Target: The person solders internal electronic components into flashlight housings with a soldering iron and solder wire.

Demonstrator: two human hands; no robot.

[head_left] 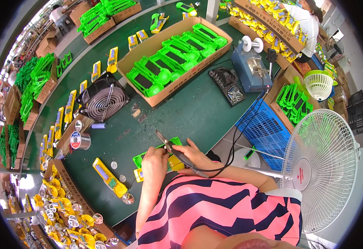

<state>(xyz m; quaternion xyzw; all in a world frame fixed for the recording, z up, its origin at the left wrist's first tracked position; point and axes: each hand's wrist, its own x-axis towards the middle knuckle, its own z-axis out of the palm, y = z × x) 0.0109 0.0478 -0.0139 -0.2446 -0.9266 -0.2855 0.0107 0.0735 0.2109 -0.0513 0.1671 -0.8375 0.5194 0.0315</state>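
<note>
My right hand (pixel 194 156) is wrapped round the dark handle of a soldering iron (pixel 181 157), whose metal end points away from me over the bench. A black cable trails from its rear to the right. My left hand (pixel 153 164) has its fingers pinched together at a green plastic housing (pixel 138 160); whatever lies between the fingertips is hidden. Under and between both hands a yellow plastic part (pixel 175 163) shows, partly covered. Left of my hands lies a yellow lamp assembly (pixel 110 178) with a purple cell, a green circuit board and a round reflector.
A carton (pixel 158 98) of green housings stands beyond my hands. Around it are a black cooling fan (pixel 104 101), a solder spool (pixel 80 141), a screw tray (pixel 228 86) and a blue soldering station (pixel 252 68). A white fan (pixel 320 170) stands right; yellow assemblies (pixel 67 207) fill a carton left.
</note>
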